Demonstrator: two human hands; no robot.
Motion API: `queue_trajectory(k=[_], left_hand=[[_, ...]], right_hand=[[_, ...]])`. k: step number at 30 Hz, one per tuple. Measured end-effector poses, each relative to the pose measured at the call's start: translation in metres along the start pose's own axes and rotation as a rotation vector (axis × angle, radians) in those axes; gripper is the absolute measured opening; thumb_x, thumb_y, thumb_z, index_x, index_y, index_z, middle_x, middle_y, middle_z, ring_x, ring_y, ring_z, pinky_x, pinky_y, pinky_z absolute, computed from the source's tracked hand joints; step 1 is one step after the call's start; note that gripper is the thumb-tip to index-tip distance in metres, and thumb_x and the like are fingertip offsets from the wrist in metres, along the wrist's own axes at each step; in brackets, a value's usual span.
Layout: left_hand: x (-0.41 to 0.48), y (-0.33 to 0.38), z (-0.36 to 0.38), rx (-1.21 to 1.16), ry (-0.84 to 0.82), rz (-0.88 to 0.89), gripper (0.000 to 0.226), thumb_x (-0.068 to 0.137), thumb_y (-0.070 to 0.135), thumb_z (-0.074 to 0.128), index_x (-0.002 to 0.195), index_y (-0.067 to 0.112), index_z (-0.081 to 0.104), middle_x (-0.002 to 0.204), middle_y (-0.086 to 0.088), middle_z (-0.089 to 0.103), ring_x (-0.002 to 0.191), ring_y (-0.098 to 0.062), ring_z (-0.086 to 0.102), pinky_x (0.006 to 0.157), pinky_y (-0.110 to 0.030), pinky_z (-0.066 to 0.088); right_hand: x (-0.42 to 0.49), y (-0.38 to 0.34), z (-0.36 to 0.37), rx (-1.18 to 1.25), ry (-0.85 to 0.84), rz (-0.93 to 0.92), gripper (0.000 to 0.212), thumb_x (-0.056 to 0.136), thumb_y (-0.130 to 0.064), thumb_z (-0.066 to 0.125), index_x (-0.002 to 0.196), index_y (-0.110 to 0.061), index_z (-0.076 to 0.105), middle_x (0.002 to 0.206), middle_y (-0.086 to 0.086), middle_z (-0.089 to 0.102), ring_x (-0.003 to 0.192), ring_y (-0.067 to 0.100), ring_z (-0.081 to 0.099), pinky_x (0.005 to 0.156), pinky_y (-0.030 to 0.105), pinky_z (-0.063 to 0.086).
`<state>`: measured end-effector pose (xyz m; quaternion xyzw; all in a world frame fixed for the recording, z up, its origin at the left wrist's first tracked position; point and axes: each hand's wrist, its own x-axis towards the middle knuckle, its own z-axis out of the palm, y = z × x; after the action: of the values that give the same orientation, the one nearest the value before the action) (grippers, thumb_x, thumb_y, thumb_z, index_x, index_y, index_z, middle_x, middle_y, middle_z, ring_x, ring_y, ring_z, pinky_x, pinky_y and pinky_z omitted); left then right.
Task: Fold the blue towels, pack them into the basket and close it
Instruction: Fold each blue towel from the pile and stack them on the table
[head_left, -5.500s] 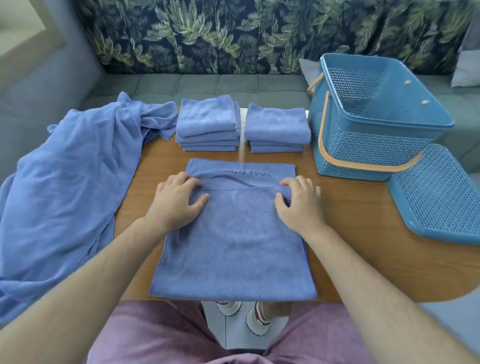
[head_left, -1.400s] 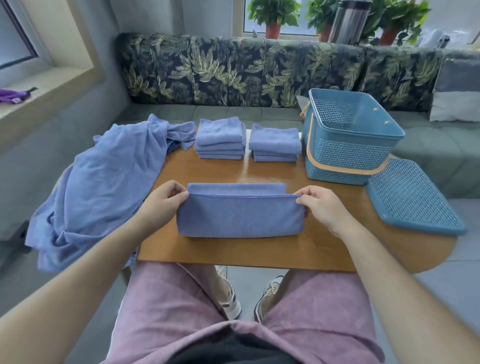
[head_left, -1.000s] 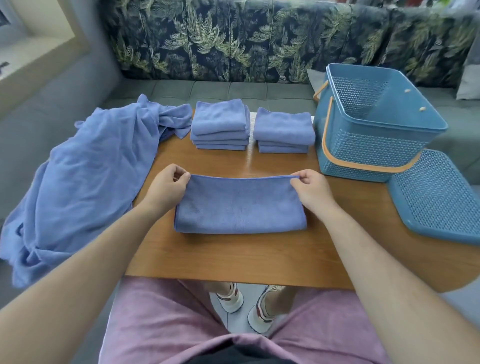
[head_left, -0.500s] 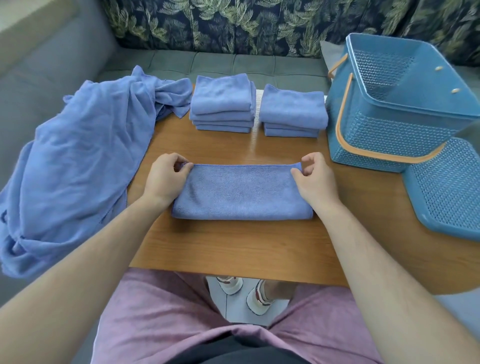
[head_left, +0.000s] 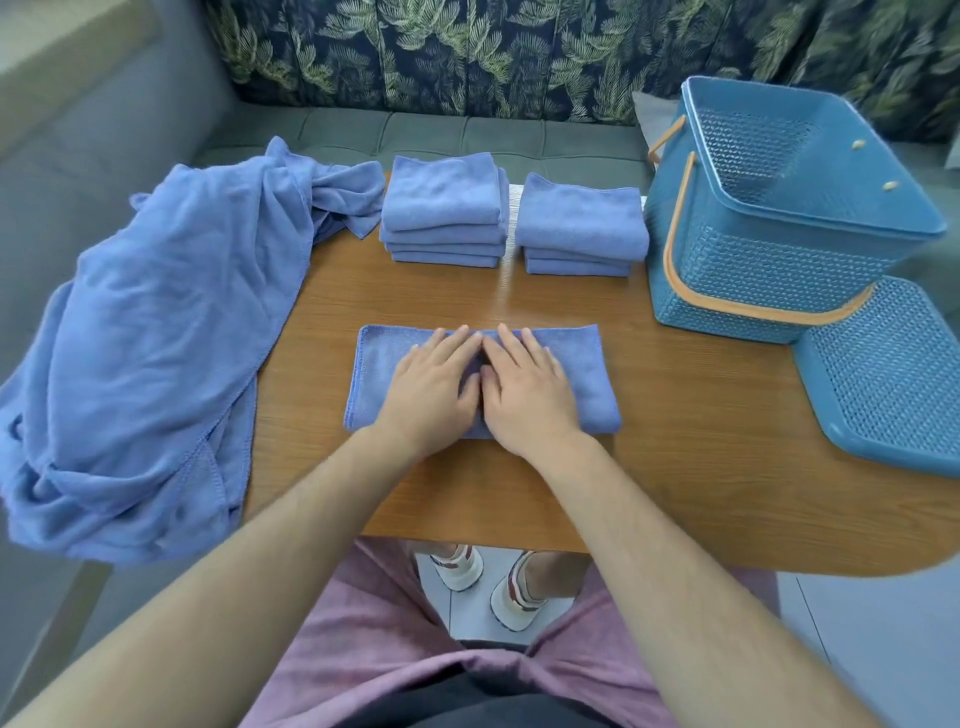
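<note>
Fingers (head_left: 453, 344) on both your hands are stretched straight and laid flat, gripping nothing. Your left hand (head_left: 428, 387) and right hand (head_left: 527, 392) sit side by side, pressing down on the middle of the part-folded towel (head_left: 589, 374). That towel lies as a long, narrow strip on the bench (head_left: 685, 447), towards your edge and well apart from the basket.

By my reading, you are midway through the folding stage. Done: two neat piles of folded towels stand at the far side of the bench, the taller left stack (head_left: 444, 208) just beside the shorter right stack (head_left: 582, 223). In hand: the strip under your palms, which looks to need at least one more fold across its length to match those squares. Left to fold: a big heap of unfolded blue cloth (head_left: 156, 338) draped over the bench's left end and hanging off it. How many towels it holds I cannot tell.

Nothing is packed yet. The basket (head_left: 779, 260) stands open at the right with its orange handle (head_left: 677, 218) lowered, and what shows of its inside is bare. Its lid (head_left: 893, 374) lies just beside it on the bench, so closing also remains.

No brand, label or writing can be read on the towels, basket or lid.
</note>
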<state>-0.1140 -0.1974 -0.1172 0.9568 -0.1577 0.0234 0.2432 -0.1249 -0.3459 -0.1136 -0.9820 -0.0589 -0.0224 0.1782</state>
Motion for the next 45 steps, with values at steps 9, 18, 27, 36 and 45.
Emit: queue_trajectory(k=[9, 18, 27, 36, 45], left_hand=[[-0.007, -0.062, -0.029, 0.165, -0.12, -0.113, 0.06, 0.101, 0.063, 0.028, 0.157, 0.043, 0.02, 0.166, 0.017, 0.006, 0.154, -0.007, -0.003, 0.125, -0.035, -0.004], [-0.004, -0.062, -0.034, 0.256, -0.135, -0.114, 0.054, 0.104, 0.056, 0.023, 0.157, 0.043, 0.021, 0.167, 0.015, 0.008, 0.154, -0.01, -0.002, 0.124, -0.041, -0.007], [0.021, -0.033, -0.023, 0.251, -0.193, 0.224, 0.054, 0.1, 0.055, 0.023, 0.146, 0.041, 0.047, 0.16, 0.015, 0.033, 0.149, -0.016, 0.029, 0.119, -0.042, 0.019], [-0.01, -0.009, -0.011, 0.28, 0.186, 0.11, 0.04, 0.094, 0.053, 0.045, 0.101, 0.021, 0.067, 0.106, -0.001, 0.056, 0.105, -0.027, 0.053, 0.087, -0.041, 0.041], [-0.019, -0.009, 0.009, 0.18, -0.121, 0.142, 0.066, 0.096, 0.064, 0.015, 0.157, 0.04, 0.023, 0.166, 0.013, 0.012, 0.154, -0.011, 0.003, 0.126, -0.042, 0.006]], right_hand=[[-0.014, 0.055, -0.016, -0.156, -0.115, 0.158, 0.065, 0.102, -0.064, 0.014, 0.161, -0.037, 0.011, 0.17, -0.007, -0.005, 0.155, 0.011, -0.011, 0.126, 0.039, -0.009], [-0.018, 0.062, -0.024, -0.191, 0.001, 0.249, 0.064, 0.101, -0.061, 0.026, 0.159, -0.032, 0.025, 0.17, 0.001, 0.007, 0.156, 0.024, -0.003, 0.124, 0.049, -0.01], [-0.031, -0.019, 0.001, 0.007, 0.214, -0.001, 0.034, 0.082, -0.053, 0.061, 0.093, -0.021, 0.066, 0.093, 0.0, 0.059, 0.091, 0.027, 0.057, 0.081, 0.042, 0.046], [-0.016, 0.038, -0.018, 0.042, 0.228, -0.042, 0.03, 0.087, -0.026, 0.057, 0.114, -0.024, 0.071, 0.13, -0.004, 0.066, 0.141, 0.026, 0.045, 0.116, 0.046, 0.031], [-0.037, 0.045, -0.006, 0.02, -0.095, -0.101, 0.063, 0.101, -0.055, 0.028, 0.16, -0.032, 0.024, 0.169, -0.014, 0.01, 0.155, 0.009, -0.005, 0.127, 0.039, 0.001]])
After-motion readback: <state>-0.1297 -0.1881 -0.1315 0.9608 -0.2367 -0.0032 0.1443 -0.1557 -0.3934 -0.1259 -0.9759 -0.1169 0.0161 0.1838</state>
